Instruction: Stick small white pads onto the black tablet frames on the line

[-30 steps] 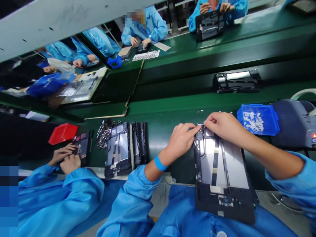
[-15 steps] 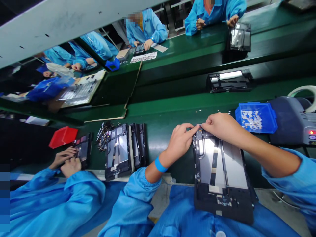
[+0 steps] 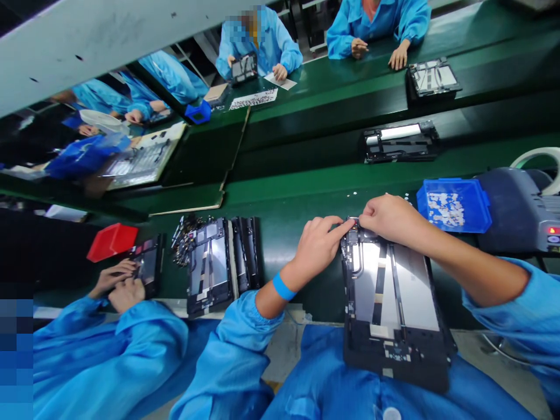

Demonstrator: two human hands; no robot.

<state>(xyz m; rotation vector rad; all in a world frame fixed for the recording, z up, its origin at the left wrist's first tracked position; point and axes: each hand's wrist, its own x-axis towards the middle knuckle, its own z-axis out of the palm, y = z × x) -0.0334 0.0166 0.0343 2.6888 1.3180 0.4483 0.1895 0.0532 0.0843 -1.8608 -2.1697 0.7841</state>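
A long green surface (image 3: 284,221) runs across the view, with a darker belt beyond it carrying a black frame (image 3: 399,142). On the near edge of the surface, partly over the person's lap, lies a large black tablet frame (image 3: 391,303) with a silvery inner plate, its long side running away from the person. To its right stand a grey machine (image 3: 516,213) and a blue tray (image 3: 452,204) holding small pale pieces. To its left a stack of similar frames (image 3: 219,262) stands beside a loose pile of small dark parts (image 3: 186,233), and further left a red tray (image 3: 111,240) sits near a co-worker's hands (image 3: 118,286).

Both hands meet at the far end of the tablet frame. The left hand (image 3: 317,248), with a blue wristband (image 3: 283,287), has its forefinger stretched out onto the frame's top corner, its grip not closed on anything. The right hand (image 3: 389,219) is curled with its fingertips pressed together at the same corner; whether that grip pinches a small part cannot be told.
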